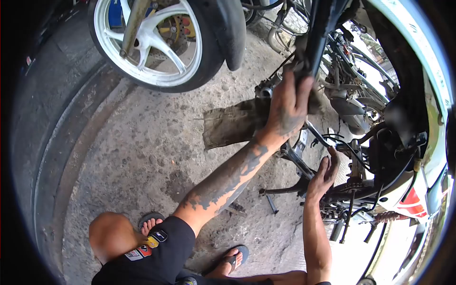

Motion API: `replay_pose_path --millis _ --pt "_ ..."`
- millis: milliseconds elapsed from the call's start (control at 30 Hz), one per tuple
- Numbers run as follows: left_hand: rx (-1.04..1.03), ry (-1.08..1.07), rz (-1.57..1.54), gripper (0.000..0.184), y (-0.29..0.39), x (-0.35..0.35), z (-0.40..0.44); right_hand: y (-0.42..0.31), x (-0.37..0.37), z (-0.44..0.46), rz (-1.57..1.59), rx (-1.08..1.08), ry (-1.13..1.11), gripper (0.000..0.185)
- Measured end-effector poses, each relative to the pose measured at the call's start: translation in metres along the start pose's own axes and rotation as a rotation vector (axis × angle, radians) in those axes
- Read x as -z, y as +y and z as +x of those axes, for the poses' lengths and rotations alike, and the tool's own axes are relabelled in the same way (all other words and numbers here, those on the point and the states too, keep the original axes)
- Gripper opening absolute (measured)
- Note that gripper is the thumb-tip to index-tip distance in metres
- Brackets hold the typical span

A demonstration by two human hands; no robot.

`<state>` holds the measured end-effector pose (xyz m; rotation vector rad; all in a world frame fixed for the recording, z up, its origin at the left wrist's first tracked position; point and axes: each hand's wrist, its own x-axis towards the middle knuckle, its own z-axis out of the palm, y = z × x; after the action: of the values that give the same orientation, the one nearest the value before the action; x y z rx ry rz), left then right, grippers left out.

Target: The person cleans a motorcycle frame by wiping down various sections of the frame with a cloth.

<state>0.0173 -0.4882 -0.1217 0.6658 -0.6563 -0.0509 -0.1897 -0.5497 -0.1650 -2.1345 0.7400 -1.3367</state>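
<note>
My left hand (289, 104), on a forearm with dark patches, is closed beside the lower end of a thick black tube (319, 42). Motion blur and dark material at the fingers hide what it grips. Lower right, my right hand (325, 175) has its thumb and fingers apart, fingertips close to the end of a bent metal rod (318, 135) by the motorcycle frame. Whether they touch it is unclear. Dark engine and frame parts (380, 156) and a white body panel with a red mark (412, 204) lie right of my hands.
A white-spoked wheel (147, 35) with a black tyre stands upper left. A dirty brown cloth or mat (230, 124) lies on the concrete floor (137, 161). A metal stand leg (285, 190) reaches out low down. More motorcycle parts (349, 102) are behind.
</note>
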Motion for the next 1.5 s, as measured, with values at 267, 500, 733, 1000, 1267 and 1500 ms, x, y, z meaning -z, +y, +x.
replay_pose_path --millis 267,500,733,1000,1267,1500 --pt "-0.162 0.081 0.650 0.031 -0.016 0.025 -0.070 0.000 -0.006 0.011 -0.021 0.023 0.058 0.029" --pt "-0.072 -0.038 0.950 0.022 -0.024 0.057 -0.156 -0.059 -0.010 0.006 0.054 0.085 0.011 0.032" --pt "0.700 -0.022 0.407 0.040 0.075 0.029 -0.115 -0.082 -0.007 -0.027 0.295 0.352 -0.428 0.079" --pt "0.613 -0.135 -0.467 0.032 0.112 0.008 -0.111 -0.077 0.000 -0.040 0.389 0.253 -0.534 0.095" --pt "0.288 0.164 0.238 0.029 0.091 0.056 -0.081 -0.073 0.006 -0.025 0.120 0.262 -0.285 0.022" --pt "0.784 -0.250 0.319 0.058 0.057 0.044 -0.131 -0.103 -0.021 -0.031 0.562 0.046 -0.397 0.062"
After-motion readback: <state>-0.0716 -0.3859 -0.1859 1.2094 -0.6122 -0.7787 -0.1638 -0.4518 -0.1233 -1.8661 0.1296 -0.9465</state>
